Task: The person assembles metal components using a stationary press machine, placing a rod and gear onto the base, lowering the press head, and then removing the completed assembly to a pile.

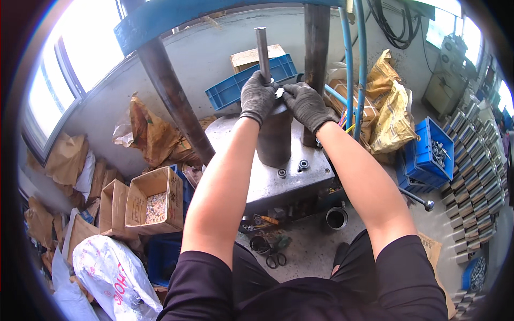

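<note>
In the head view, both my hands wear dark grey knit gloves and meet over the top of a dark metal cylinder (274,140). My left hand (257,99) is closed about the foot of an upright bright metal rod (262,51); the glove hides most of its grip. Close by on the right, my right hand (307,105) has its fingers pinched at a small white piece (279,93) between the two hands. What this piece is cannot be made out. The cylinder stands on a thick steel plate (246,176), with two small round metal parts (303,165) in front of it.
Dark steel columns (174,96) and a blue beam (214,15) frame the plate. Behind lies a tilted blue crate (251,80). Cardboard boxes (154,200) stand left; blue bins (431,150) and stacked metal cylinders (474,182) stand right. Scissors (276,260) and a metal can (336,219) are below.
</note>
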The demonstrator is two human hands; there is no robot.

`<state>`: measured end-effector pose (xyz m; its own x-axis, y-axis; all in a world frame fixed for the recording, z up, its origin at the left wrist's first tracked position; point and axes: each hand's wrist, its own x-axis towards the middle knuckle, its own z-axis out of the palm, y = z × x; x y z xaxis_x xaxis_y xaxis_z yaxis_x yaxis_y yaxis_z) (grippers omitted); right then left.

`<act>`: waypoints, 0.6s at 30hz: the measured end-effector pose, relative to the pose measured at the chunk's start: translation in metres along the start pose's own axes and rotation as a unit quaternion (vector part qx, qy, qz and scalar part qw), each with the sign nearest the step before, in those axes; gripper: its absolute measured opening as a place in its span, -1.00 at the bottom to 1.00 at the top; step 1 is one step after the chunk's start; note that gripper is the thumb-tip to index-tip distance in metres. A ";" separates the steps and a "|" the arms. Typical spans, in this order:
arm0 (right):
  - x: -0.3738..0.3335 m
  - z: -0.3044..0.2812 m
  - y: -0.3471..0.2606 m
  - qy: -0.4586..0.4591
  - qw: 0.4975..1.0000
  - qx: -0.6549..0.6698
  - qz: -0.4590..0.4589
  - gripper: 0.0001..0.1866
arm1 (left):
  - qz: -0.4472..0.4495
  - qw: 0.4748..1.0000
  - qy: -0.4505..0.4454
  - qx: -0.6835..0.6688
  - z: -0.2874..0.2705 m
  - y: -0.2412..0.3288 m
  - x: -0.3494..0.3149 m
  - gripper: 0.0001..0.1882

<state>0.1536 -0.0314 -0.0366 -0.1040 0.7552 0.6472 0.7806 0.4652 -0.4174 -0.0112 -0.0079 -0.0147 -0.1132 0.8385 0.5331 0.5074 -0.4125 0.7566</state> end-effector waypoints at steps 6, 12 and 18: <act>-0.006 -0.004 -0.015 -0.021 0.998 -0.039 0.042 -0.66 | 0.126 0.957 0.182 -0.189 0.007 0.003 -0.019 -0.65; -0.006 -0.002 -0.016 -0.032 0.998 0.053 0.030 -0.54 | 0.062 0.784 0.258 -0.562 -0.002 -0.002 -0.015 -0.46; -0.005 0.002 -0.006 0.006 0.998 0.065 0.011 -0.46 | 0.023 0.807 0.228 -0.544 0.002 -0.002 -0.011 -0.60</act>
<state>0.1479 -0.0375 -0.0386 -0.0791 0.7605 0.6445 0.6967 0.5046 -0.5099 -0.0092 -0.0158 -0.0232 -0.5450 0.6967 0.4664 -0.5027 -0.7168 0.4833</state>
